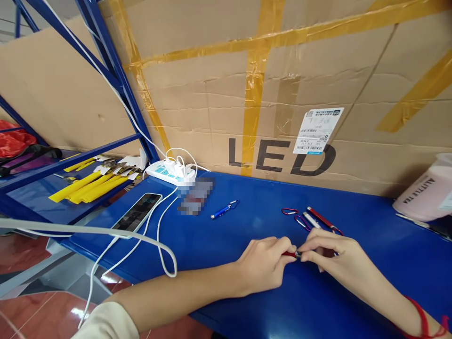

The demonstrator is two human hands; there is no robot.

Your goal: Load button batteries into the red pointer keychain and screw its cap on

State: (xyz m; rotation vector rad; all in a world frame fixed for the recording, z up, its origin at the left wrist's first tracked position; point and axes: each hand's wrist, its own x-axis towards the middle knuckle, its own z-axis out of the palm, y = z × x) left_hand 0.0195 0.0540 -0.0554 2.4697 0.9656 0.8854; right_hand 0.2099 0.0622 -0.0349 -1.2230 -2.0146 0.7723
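Note:
My left hand is closed around a small red penlight, whose end sticks out between thumb and forefinger. My right hand pinches the dark metal tip of that penlight, fingertips close to the left ones. Most of the barrel is hidden in the left fist. Just beyond the right hand lie a red penlight and a silver one. Beside these rest a red carabiner and a dark purple carabiner. Farther left, a blue penlight lies with a blue clip at its end.
A large taped carton stands along the back of the blue table. At left are a power strip, a phone and loose white cables. A pink cup stands at right. Yellow-sleeved tools lie on the neighbouring shelf.

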